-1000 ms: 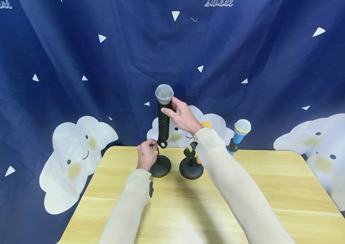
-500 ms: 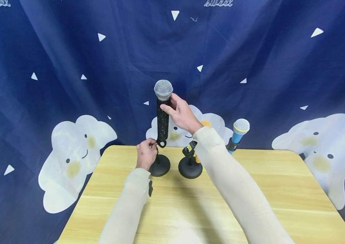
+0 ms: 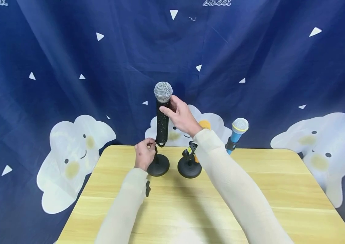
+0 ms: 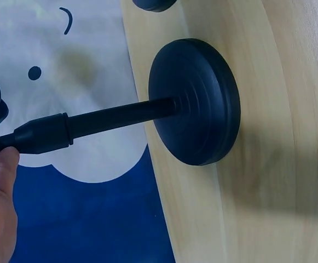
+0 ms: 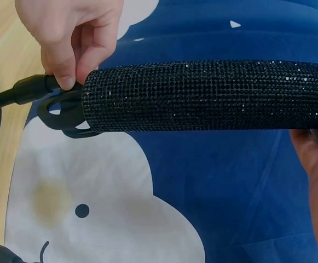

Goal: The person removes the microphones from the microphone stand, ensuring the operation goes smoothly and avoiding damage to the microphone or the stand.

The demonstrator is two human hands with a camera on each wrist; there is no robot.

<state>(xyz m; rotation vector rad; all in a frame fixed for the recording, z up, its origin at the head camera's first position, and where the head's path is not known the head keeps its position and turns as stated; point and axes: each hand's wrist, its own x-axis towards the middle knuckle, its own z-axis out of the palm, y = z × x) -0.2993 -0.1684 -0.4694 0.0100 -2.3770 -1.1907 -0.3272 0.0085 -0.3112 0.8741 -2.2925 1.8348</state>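
Note:
A black microphone (image 3: 162, 125) with a silver mesh head stands nearly upright in my right hand (image 3: 183, 115). The thumb and fingers hold it just below the head. Its glittery handle (image 5: 202, 98) fills the right wrist view. My left hand (image 3: 144, 154) pinches the top of a black desk microphone stand (image 4: 120, 118), right under its clip (image 5: 52, 109). The handle's lower end is at that clip and covers part of its ring. The stand's round base (image 3: 158, 166) rests on the table near the back edge.
Right of this stand is a second black stand (image 3: 189, 169) with a bare clip. Farther right a blue microphone (image 3: 235, 135) sits tilted in a black holder. Something orange (image 3: 205, 124) is mostly hidden behind the right arm. The wooden table (image 3: 190, 210) ends at a blue curtain (image 3: 68, 51).
The black microphone rises slightly, then comes down; its lower end now covers more of the clip's ring. The left hand keeps its pinch on the stand.

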